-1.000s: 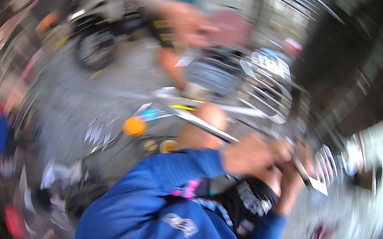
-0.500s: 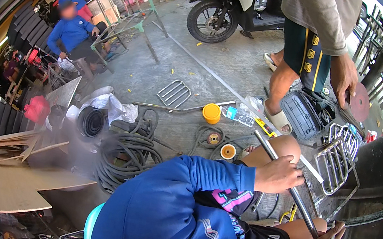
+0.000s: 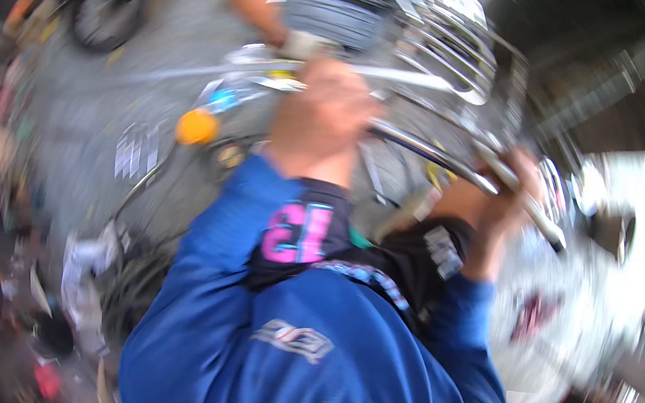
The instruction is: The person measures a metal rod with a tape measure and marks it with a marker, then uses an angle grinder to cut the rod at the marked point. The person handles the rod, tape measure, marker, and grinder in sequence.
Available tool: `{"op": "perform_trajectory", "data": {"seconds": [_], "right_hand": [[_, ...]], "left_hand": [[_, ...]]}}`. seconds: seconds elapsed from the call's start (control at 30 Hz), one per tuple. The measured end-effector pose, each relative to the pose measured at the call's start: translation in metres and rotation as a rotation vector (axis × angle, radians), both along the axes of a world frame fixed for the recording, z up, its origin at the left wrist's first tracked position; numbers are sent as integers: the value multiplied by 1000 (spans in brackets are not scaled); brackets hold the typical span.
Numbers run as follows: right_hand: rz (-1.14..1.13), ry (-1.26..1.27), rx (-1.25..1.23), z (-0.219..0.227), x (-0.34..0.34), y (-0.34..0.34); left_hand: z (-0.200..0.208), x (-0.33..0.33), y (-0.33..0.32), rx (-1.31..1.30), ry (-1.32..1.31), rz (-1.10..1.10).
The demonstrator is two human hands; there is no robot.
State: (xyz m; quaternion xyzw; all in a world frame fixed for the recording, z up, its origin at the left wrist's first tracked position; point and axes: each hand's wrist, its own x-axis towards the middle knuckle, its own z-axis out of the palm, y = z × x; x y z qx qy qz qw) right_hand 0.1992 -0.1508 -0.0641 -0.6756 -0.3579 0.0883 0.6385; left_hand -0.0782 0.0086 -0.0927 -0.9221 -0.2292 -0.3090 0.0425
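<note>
Tube in hand, tubs and case beyond

Center frame, metal tube (image 3: 428, 152) slants down to the right. Left hand (image 3: 322, 115) wraps its upper-left stretch. Right hand (image 3: 518, 186), right of center, clasps a pale rod (image 3: 547, 223); tube's lower end near it, contact unclear. Farther, left of center: orange tub (image 3: 197, 128), contents blurred. Just beyond, clear bottle (image 3: 223, 99) with blue label; fill can't be told. Farthest, top center: grey ridged case (image 3: 336, 15), inside not readable.
</note>
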Motion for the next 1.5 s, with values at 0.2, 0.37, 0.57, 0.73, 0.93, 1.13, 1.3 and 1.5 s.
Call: {"op": "perform_trajectory", "data": {"seconds": [0.2,0.37,0.57,0.73,0.93,1.13,1.3,1.5], "right_hand": [[286,-140,-22,29,-33,11],[349,266,62,50,-45,18],[356,353,86,18,-49,21],[292,-610,-178,-9,-27,11],[215,54,60,-36,-25,25],[333,314,371,-12,-43,19],[185,300,203,-20,-39,21],[223,220,149,-37,-27,19]], "left_hand": [[21,4,-13,29,-73,-5],[37,8,-11,-129,4,-67],[44,31,-22,-580,167,-26],[45,30,-28,-705,212,-76],[21,16,-33,-7,90,133],[5,24,-34,6,20,45],[20,36,-39,22,94,-17],[26,2,-11,45,109,17]]}}
